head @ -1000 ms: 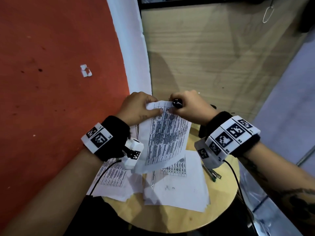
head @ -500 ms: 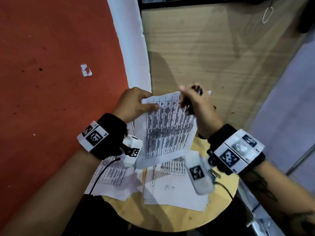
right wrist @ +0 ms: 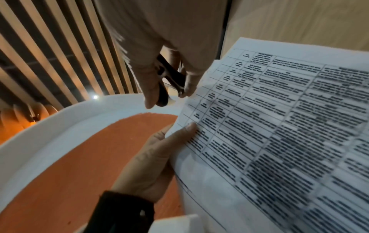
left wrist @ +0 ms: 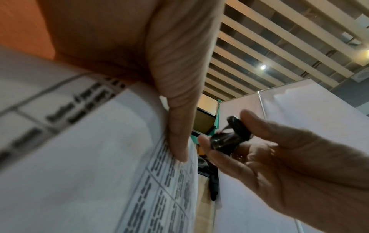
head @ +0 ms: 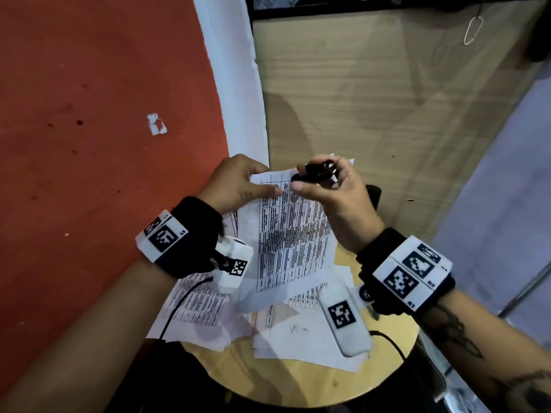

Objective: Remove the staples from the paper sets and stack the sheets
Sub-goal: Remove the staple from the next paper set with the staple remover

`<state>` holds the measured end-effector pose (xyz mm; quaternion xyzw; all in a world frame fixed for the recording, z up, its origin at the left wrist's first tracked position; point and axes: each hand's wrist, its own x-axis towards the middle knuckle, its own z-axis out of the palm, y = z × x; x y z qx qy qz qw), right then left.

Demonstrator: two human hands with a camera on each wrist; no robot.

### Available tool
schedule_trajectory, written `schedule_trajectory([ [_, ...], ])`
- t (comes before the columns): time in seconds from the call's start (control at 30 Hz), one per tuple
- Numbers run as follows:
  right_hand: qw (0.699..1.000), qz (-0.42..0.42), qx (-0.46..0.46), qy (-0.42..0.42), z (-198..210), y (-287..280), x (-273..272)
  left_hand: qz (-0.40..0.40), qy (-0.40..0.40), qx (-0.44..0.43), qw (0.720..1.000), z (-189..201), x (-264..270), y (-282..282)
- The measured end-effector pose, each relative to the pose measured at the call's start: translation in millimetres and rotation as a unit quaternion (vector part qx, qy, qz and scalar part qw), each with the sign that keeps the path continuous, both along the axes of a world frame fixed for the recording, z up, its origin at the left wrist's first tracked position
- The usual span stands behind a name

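Two hands worked a printed sheet set above a small round table.

The left hand (head: 235, 186) pinched the top left corner of a white paper set printed with a black table (head: 293, 234), thumb lying flat on the face and the fingers curled behind, and held it lifted and tilted over the round pale wooden table (head: 313, 383). The right hand (head: 337, 198) hung just beside that corner, fingers and thumb clamped on a small black staple remover with metal claws (head: 319, 172); whether the claws touched the paper, I could not tell. Under the raised set, loose white printed sheets (head: 298, 335) lay spread across the tabletop, overlapping one another. Left of the table the floor was red (head: 89, 144), with a small white scrap (head: 156, 124) on it.
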<state>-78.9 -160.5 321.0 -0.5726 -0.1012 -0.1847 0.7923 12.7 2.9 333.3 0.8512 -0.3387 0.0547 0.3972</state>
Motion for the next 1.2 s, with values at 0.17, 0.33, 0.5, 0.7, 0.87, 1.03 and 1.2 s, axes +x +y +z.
schedule_trajectory([
  [0.17, 0.978, -0.059, -0.181, -0.084, 0, -6, 1, -0.043, 0.025, -0.002, 0.999, 5, -8, -2],
  [0.33, 0.867, -0.145, -0.428, -0.209, -12, -13, -3, -0.058, 0.009, 0.056, 0.997, 6, -11, -2],
  [0.5, 0.795, -0.170, -0.514, -0.273, -19, -23, 3, -0.070, 0.014, 0.037, 0.997, 8, -13, -5],
  [0.7, 0.731, -0.196, -0.575, -0.311, -12, -26, 11, -0.104, 0.063, -0.005, 0.993, 11, -20, -7],
  [0.87, 0.713, -0.200, -0.585, -0.331, -6, -27, 14, -0.116, 0.111, -0.030, 0.987, 11, -20, -7],
  [1.03, 0.705, -0.181, -0.600, -0.331, -4, -32, 15, -0.119, 0.160, -0.085, 0.976, 8, -19, -9],
  [1.2, 0.691, -0.166, -0.619, -0.335, -3, -34, 16, -0.109, 0.182, -0.121, 0.970, 9, -21, -11],
])
